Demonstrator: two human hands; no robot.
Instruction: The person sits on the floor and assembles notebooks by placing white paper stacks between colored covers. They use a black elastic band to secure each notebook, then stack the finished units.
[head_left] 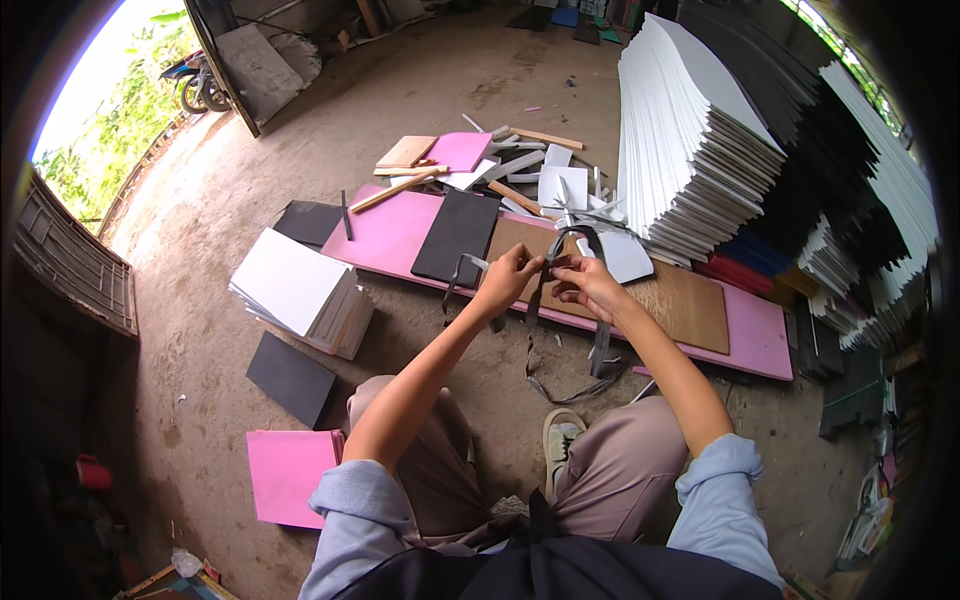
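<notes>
My left hand [508, 278] and my right hand [588, 286] are close together in front of me, both with fingers pinched on a long, thin, dark strip [534, 303]. The strip looks limp, like a cloth or plastic band. Loops and ends of it hang below my hands, and one tail trails to the floor. Its exact course between my fingers is hard to make out. Beneath my hands lies a brown board [690, 310] on a long pink board [760, 335]. A black sheet [455, 235] rests on the pink board to the left of my hands.
White sheets [295, 285] are stacked on the left, near a dark sheet [290, 378] and a pink stack [290, 475]. Offcuts [515, 165] are heaped beyond the boards. Tall white sheet stacks [690, 140] rise on the right. An open doorway lies far left.
</notes>
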